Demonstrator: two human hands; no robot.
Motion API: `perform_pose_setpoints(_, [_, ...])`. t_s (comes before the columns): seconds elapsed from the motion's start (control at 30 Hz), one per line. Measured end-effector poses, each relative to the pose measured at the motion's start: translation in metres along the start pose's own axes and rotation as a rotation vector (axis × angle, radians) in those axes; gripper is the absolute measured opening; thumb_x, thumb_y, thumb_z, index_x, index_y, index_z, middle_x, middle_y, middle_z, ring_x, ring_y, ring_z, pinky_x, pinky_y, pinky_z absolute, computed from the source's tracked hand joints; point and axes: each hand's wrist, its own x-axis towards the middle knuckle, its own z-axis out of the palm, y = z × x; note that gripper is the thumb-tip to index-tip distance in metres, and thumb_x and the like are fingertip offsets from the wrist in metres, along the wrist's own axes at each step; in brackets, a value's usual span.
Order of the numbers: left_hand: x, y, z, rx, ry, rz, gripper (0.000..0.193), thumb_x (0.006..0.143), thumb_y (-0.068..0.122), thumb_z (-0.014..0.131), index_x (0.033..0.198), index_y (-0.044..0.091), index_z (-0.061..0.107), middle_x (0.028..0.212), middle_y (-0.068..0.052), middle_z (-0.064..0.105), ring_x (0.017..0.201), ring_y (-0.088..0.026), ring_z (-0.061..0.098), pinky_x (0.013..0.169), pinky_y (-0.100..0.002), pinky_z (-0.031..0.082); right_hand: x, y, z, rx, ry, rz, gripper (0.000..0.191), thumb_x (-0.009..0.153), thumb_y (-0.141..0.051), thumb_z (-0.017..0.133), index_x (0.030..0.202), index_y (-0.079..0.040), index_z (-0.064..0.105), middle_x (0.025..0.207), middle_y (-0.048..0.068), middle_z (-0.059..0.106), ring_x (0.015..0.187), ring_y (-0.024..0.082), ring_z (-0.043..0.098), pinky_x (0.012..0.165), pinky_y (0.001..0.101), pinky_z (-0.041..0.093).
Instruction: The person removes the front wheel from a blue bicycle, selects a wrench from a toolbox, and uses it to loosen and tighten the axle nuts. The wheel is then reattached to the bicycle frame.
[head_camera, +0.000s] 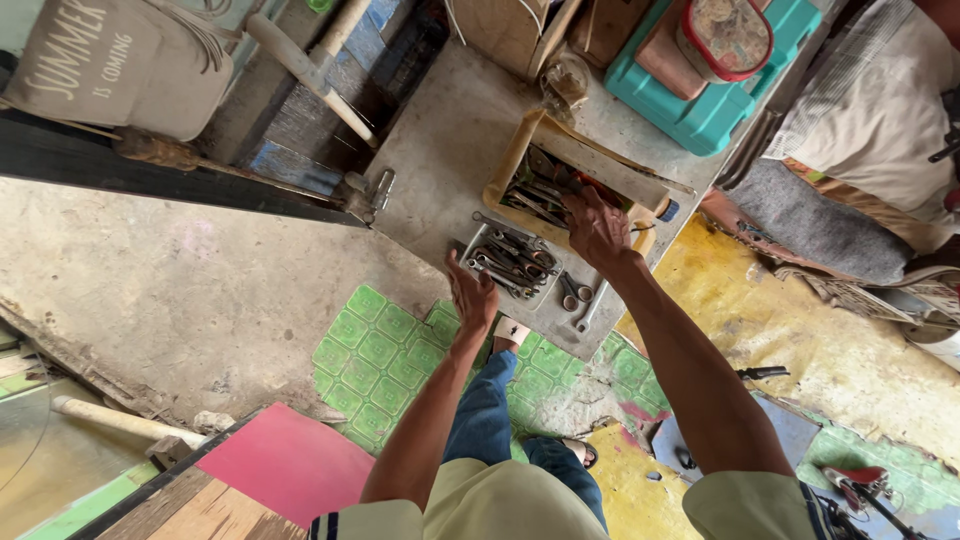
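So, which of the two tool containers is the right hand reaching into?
The right hand reaches into the tan open-topped box of tools; the flat grey metal tray of wrenches lies by the left hand.

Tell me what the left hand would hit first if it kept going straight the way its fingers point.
Most likely the pile of wrenches in the shallow tray. The left hand points up and slightly right at it, fingertips near the tray's close edge. Height above the tray is unclear, so it might meet the rim first.
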Motion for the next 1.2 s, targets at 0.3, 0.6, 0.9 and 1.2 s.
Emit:
perform_pose_setpoints(0.3, [0.008, 0.025, 0.004, 0.222, 0.11, 0.456, 0.045, 0.093, 0.021, 0.067, 0.132, 0.008, 0.049, 0.134, -0.018, 0.051, 0.123, -0.031, 0.051, 0.106, -0.053, 0.04, 0.003, 0.017, 0.016, 0.02, 0.079, -0.004, 0.008, 0.1, -0.009, 0.061, 0.097, -0.006, 0.068, 0.103, 0.016, 0.066, 0.075, 0.032, 0.067, 0.06, 0.0457, 0.056])
perform_pose_setpoints(0.6, [0.022, 0.064, 0.032, 0.051, -0.083, 0.474, 0.038, 0.096, 0.01, 0.063, 0.132, 0.003, 0.052, 0.124, -0.019, 0.057, 0.117, -0.036, 0.055, 0.099, -0.052, 0.043, -0.03, 0.044, -0.009, 0.443, 0.176, 0.115, 0.012, 0.096, -0.001, 0.058, 0.097, 0.001, 0.07, 0.079, 0.011, 0.072, 0.063, 0.014, 0.068, 0.054, 0.0295, 0.054])
perform_pose_setpoints(0.9, [0.033, 0.083, 0.054, 0.263, -0.102, 0.718, 0.04, 0.088, 0.004, 0.062, 0.127, 0.006, 0.056, 0.126, -0.014, 0.061, 0.12, -0.035, 0.055, 0.106, -0.049, 0.041, -0.078, 0.061, -0.057, 0.65, 0.076, 0.268, 0.011, 0.099, -0.01, 0.065, 0.101, 0.001, 0.068, 0.077, 0.007, 0.071, 0.066, 0.011, 0.069, 0.058, 0.0271, 0.054])
perform_pose_setpoints(1.2, [0.083, 0.104, 0.064, 1.125, -0.613, 0.909, 0.043, 0.092, 0.03, 0.062, 0.128, 0.007, 0.057, 0.12, -0.013, 0.064, 0.119, -0.03, 0.053, 0.105, -0.059, 0.033, -0.1, 0.082, -0.046, 0.654, 0.187, 0.29, 0.009, 0.1, -0.005, 0.063, 0.104, 0.003, 0.065, 0.078, 0.009, 0.07, 0.065, 0.013, 0.069, 0.057, 0.0288, 0.057])
